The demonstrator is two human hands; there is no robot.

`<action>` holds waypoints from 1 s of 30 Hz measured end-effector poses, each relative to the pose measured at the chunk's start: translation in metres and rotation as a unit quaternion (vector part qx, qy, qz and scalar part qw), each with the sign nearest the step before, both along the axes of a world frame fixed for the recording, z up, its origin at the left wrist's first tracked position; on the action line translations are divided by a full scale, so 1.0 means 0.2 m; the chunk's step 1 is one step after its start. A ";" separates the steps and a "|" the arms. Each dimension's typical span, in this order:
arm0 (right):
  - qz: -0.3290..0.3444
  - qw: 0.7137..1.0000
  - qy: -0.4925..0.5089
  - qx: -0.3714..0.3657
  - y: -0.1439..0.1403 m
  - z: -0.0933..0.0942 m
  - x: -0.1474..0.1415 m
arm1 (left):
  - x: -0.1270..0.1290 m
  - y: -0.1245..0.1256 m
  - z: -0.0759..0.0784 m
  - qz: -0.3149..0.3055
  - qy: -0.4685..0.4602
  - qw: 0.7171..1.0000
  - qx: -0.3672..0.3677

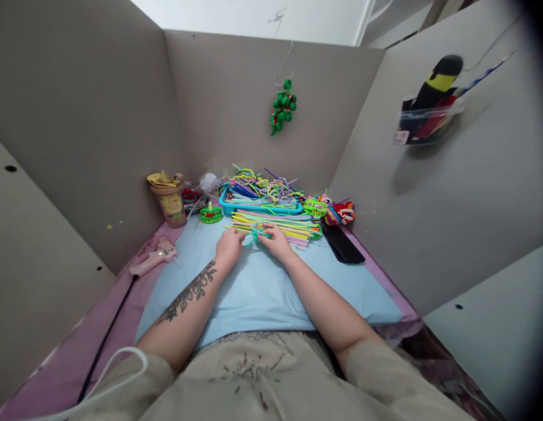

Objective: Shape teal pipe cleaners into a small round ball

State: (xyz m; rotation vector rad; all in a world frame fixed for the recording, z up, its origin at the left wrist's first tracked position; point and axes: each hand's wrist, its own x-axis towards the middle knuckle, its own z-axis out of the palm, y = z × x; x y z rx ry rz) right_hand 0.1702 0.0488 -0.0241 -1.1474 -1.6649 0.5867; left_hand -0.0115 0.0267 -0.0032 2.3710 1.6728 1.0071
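Beige cloth [263, 374] is seen at the bottom of the frame. At the centre, a teal pipe cleaner [255, 233] is pinched between the curled fingers of the left hand [229, 245] and the right hand [278, 241], on the light blue mat [254, 292], just before the pile of coloured pipe cleaners [280, 225].

mat [263, 292]: pale blue, plain
table [78, 345]: pink
pipe cleaners [278, 225]: yellow, pink, green, lilac — mixed stripes of colour
tray [254, 207]: turquoise
twisted piece [256, 234]: teal
glue gun [155, 257]: pink — black cord
phone [344, 245]: black
hanging figure [282, 108]: green, red specks
left forearm [188, 295]: dark tattoo
walls [100, 117]: grey-beige
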 end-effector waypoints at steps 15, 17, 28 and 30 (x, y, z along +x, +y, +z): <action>0.015 1.000 0.008 -0.011 -0.01 -0.01 -0.02 | -0.01 0.03 -0.01 -0.030 -0.038 0.999 0.005; 0.034 0.999 0.012 -0.018 -0.02 -0.01 -0.02 | 0.00 0.04 -0.02 -0.052 -0.043 0.998 0.001; 0.107 0.994 0.022 -0.031 -0.03 -0.02 -0.03 | 0.04 -0.02 0.03 -0.052 -0.065 0.996 0.038; 0.120 0.993 0.001 -0.016 -0.04 -0.01 -0.04 | 0.04 -0.02 0.04 -0.060 -0.048 0.996 0.037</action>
